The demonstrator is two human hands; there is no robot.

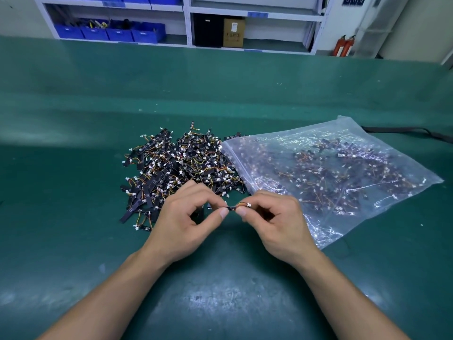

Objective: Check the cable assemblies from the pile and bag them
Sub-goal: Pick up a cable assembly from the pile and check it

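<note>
Two bare forearms stretch over the near edge of the counter (220, 290), and the hands meet just in front of the pile. The left hand (188, 217) pinches the black strip end of one cable assembly (235, 206) between thumb and forefinger. The right hand (277, 217) pinches the wire end, with the small white connector showing just above its fingers. Both hands are narrow, curled closed on that single piece, the other fingers tucked under. Held level between two pinches and clear of the counter, the assembly shows strip, wires and plug at once — a grip that suits inspection, so I judge the checking step is in hand.

The pile (181, 168) of loose assemblies lies toward the middle of the counter, just beyond the left hand, within easy reach for the next pick. The clear bag (331, 173) lies flat toward the right edge. Its zip side touches, perhaps overlaps, the pile's right side and sits just beyond the right hand — a short carry for a passed piece. It holds many assemblies, yet the pile is large, so the task looks somewhere near its middle. Whether the bag's mouth is open I cannot tell.

Beyond the far edge stand shelves (186, 20) with blue bins (110, 33) and a cardboard box (233, 32).
</note>
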